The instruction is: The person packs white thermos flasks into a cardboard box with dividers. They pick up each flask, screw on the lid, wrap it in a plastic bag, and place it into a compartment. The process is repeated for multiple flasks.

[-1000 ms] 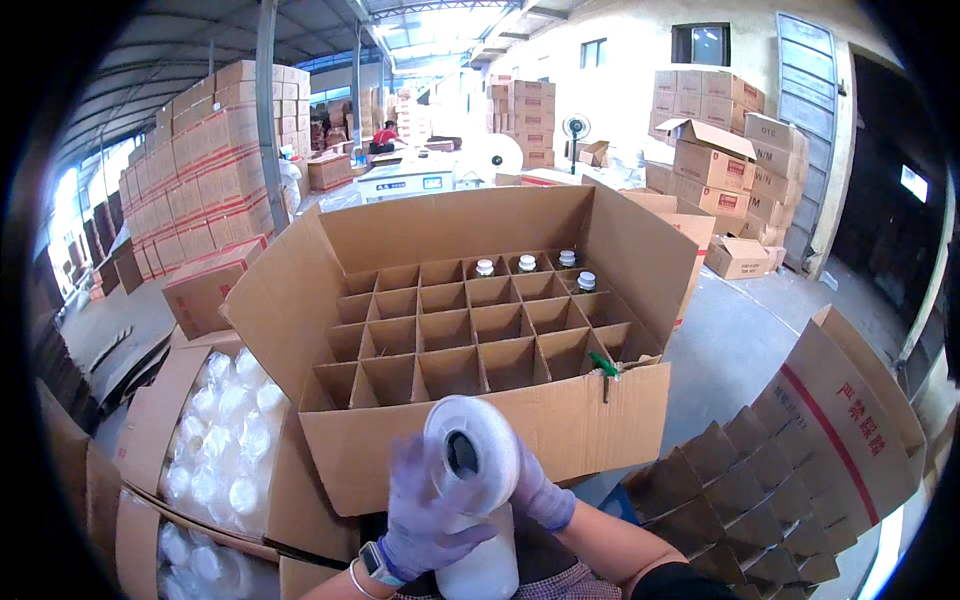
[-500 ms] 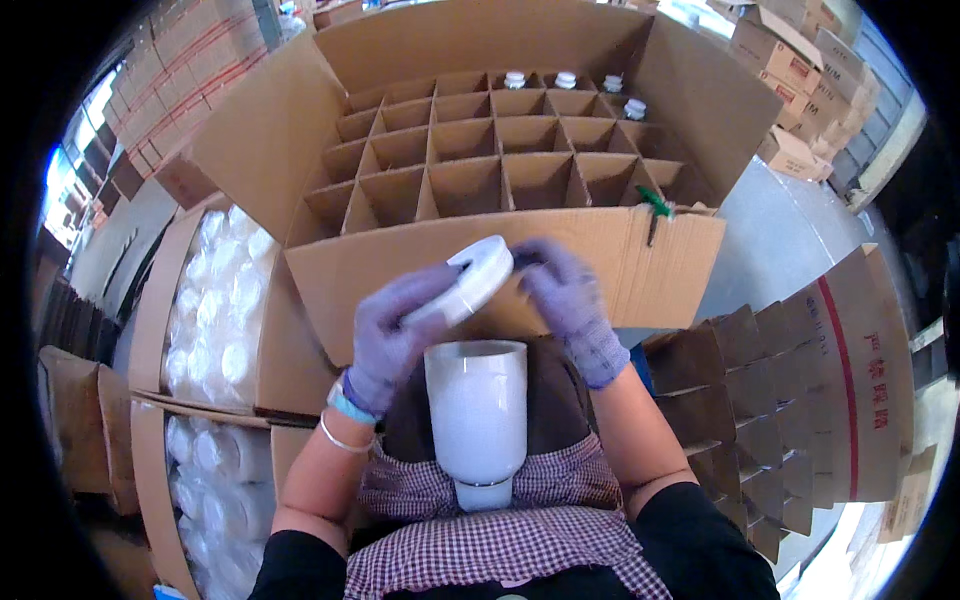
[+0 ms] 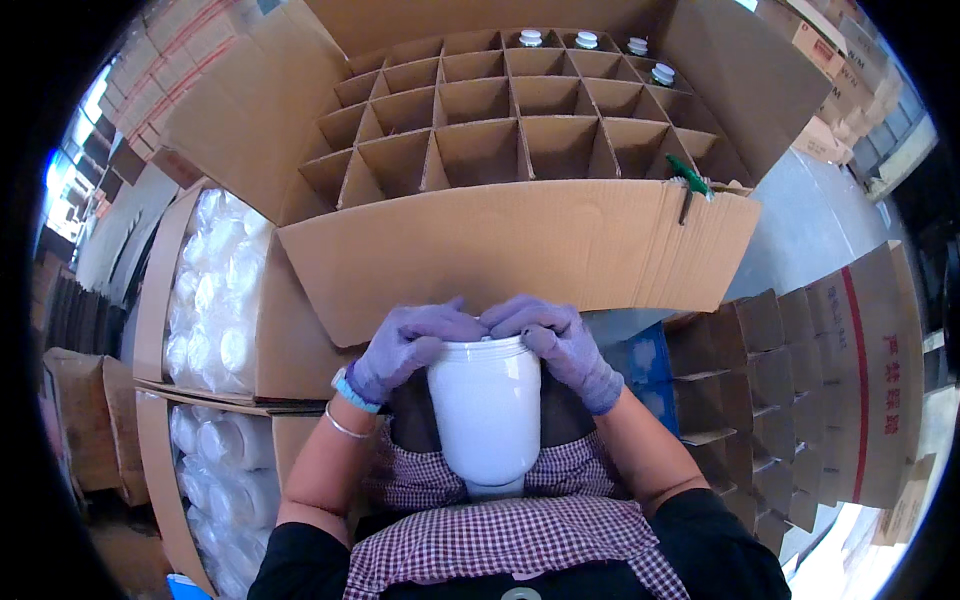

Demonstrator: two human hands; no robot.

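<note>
A glossy white container (image 3: 485, 415) stands in my lap with its wide end up and its narrow end down against the checked apron (image 3: 500, 540). My left hand (image 3: 412, 345) and my right hand (image 3: 555, 345), both in purple gloves, are closed over its top rim from either side. The fingers curl over the top, almost meeting in the middle, and the thumbs rest near the outer edge. A white ring-shaped cap (image 3: 487, 347) seems to sit at the rim, mostly hidden under my fingers.
Ahead is a large open carton (image 3: 520, 245) with cardboard dividers; several white-capped bottles (image 3: 587, 40) stand at its far right. A green-handled tool (image 3: 688, 178) hangs on its near edge. Cartons of plastic-wrapped white pieces (image 3: 235, 350) are at left, a divider-filled carton (image 3: 880, 380) at right.
My left hand has brought the white ring-shaped cap down from above onto the container's wide end. My right hand has come down to the rim too. The view has shifted slightly.
</note>
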